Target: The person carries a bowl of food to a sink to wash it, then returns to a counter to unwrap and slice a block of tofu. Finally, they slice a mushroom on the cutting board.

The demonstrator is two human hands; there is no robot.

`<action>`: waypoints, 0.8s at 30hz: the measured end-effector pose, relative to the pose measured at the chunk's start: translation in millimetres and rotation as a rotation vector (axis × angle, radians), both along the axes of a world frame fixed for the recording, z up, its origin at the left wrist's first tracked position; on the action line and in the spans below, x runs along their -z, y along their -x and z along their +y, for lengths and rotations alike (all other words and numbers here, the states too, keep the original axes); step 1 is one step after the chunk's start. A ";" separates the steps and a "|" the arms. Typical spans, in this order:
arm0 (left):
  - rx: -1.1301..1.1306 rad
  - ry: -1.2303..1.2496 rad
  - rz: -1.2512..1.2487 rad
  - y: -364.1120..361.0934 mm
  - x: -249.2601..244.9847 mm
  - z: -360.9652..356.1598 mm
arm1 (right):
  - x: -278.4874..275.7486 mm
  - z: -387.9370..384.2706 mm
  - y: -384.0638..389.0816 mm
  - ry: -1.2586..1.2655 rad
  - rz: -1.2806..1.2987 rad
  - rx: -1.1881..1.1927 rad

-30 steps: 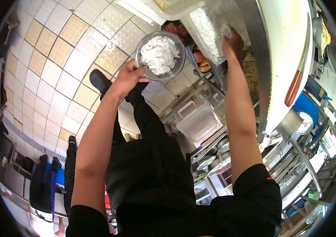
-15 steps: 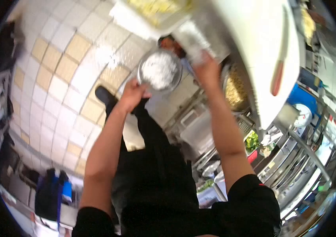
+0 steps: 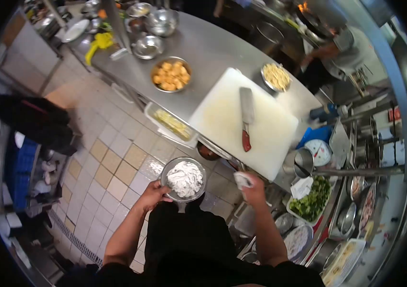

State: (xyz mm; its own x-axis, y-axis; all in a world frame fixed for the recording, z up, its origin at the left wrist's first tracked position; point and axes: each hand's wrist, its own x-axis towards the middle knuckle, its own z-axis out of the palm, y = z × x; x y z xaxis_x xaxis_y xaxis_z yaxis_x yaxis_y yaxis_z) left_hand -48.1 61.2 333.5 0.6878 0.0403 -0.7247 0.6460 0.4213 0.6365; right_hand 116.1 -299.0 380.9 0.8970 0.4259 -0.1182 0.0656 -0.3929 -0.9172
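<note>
My left hand (image 3: pixel 154 196) grips the near-left rim of a round metal bowl (image 3: pixel 203 185), held level in front of me. White, lumpy flour-like stuff (image 3: pixel 184 179) fills much of it. Off to the right, my right hand (image 3: pixel 255 190) is closed around a small whitish thing (image 3: pixel 243 180) whose kind I cannot make out. That hand is just below the near edge of a white cutting board (image 3: pixel 280 138). A cleaver (image 3: pixel 247 112) with a red-brown handle lies on the board, apart from both hands.
A steel counter (image 3: pixel 203 52) carries a bowl of orange chunks (image 3: pixel 171 75), a bowl of pale strips (image 3: pixel 276 77) and several metal bowls. A tub of yellowish pieces (image 3: pixel 172 124) sits below its edge. At right are a scale (image 3: pixel 318 152) and leafy greens (image 3: pixel 311 201). Another person (image 3: pixel 342 50) works beyond.
My view has lifted, bringing the counter into sight. The bowl stays in my left hand and appears lower and nearer my body. My right hand has come down from beside the counter.
</note>
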 end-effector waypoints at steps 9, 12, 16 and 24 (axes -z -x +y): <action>-0.305 0.052 -0.143 -11.0 -60.3 97.4 | 69.3 -151.5 48.4 0.509 -0.062 0.362; -0.411 0.013 -0.171 -8.9 -62.1 151.4 | 101.2 -148.3 84.6 0.615 -0.098 0.442; -0.580 -0.038 -0.179 6.6 -36.4 244.5 | 205.6 -156.2 127.1 0.527 0.012 0.712; -0.720 -0.192 -0.046 64.4 -21.7 466.1 | 141.1 14.7 153.4 0.120 0.748 1.191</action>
State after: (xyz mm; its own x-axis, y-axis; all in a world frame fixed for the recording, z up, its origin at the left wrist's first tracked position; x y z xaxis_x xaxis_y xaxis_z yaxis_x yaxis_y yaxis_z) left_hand -112.5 527.3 355.2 0.4728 0.6154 -0.6306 0.2235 0.6086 0.7614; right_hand -37.3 -284.3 239.8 0.4172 -0.5788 -0.7007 -0.8370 0.0558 -0.5444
